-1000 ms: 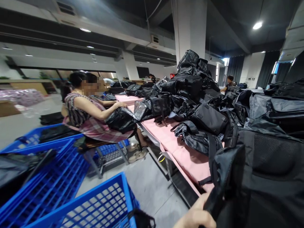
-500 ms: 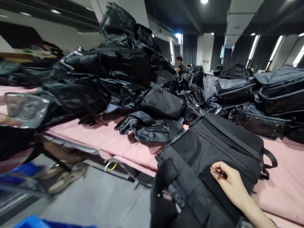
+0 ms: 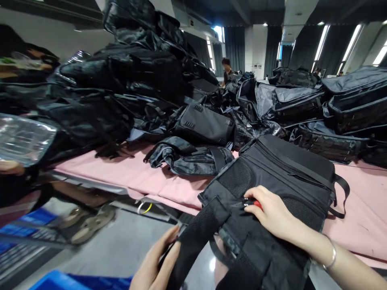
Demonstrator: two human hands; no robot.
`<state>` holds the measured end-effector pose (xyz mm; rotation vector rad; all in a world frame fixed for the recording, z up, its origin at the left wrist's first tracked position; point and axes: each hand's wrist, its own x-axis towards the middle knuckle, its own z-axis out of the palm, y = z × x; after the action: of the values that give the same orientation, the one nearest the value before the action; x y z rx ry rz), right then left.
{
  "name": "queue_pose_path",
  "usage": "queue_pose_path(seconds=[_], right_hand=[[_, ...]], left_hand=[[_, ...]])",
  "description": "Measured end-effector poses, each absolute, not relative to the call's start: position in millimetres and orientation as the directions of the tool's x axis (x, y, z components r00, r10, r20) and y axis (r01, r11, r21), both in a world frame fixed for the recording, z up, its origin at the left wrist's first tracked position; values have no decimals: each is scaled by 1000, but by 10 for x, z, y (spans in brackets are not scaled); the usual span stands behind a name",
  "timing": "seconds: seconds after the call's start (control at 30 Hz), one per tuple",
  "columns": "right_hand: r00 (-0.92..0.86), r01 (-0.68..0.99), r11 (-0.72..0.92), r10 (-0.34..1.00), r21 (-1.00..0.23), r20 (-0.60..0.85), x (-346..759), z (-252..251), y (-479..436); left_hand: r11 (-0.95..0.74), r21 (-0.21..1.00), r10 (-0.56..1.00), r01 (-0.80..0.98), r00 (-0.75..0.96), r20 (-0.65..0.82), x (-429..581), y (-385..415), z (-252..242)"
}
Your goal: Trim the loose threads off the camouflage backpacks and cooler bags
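Black backpack (image 3: 302, 165) lies back panel up on the pink-covered table (image 3: 178, 191), near end overhanging its edge; smooth cloth, rounded mesh patches (image 3: 237, 178). Left hand (image 3: 159, 257): thumb and fingers pinch a padded strap (image 3: 196, 229). Right hand (image 3: 270, 213): forearm slanting across, fingers curled round a small red-marked tool (image 3: 257, 204).

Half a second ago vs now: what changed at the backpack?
The left hand has come into clear view, gripping the shoulder strap, now stretched toward the lower left. The right hand moved up and left, toward the strap's upper end; a red item now shows in its grip. Unchanged: backpack on the pink table, bag pile behind.
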<state>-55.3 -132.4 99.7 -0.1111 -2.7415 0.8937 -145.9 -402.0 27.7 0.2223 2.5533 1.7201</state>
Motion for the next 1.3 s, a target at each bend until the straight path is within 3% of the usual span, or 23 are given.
queue_pose_path(seconds=[0.07,0.17,0.3,0.6,0.93,1.13,1.3], right_hand=[[-967,-35,871,94,-489,236,-766,1013,-1338],[-966,-57,923,45,-380,255,-1074,944,-1348],[-974,-37,924,52,-381,221,-1283,754,-1344],[-977,-115,959,-61,-258,206,-1255,606,-1416],[-990,-127,952,-106,-278,89,-1384,712,-1365],[-991,-124,943,-102,-308,86,-1401,694,-1349],[-988,-127,956,-100,-265,115,-1394,676,-1381]], left_hand=[[391,910,198,136,-978,61,-1575,-3824,305],[296,953,195,71,-981,12,-1703,-3495,140],[97,995,198,-14,-980,-33,-1736,-3292,-216],[-15,999,194,-35,-981,-31,-1667,-3371,-436],[-8,1000,218,-23,-976,-20,-1672,-3376,-428],[-1,1000,223,-22,-975,-21,-1667,-3386,-428],[-5,1000,221,-28,-975,-26,-1680,-3394,-493]])
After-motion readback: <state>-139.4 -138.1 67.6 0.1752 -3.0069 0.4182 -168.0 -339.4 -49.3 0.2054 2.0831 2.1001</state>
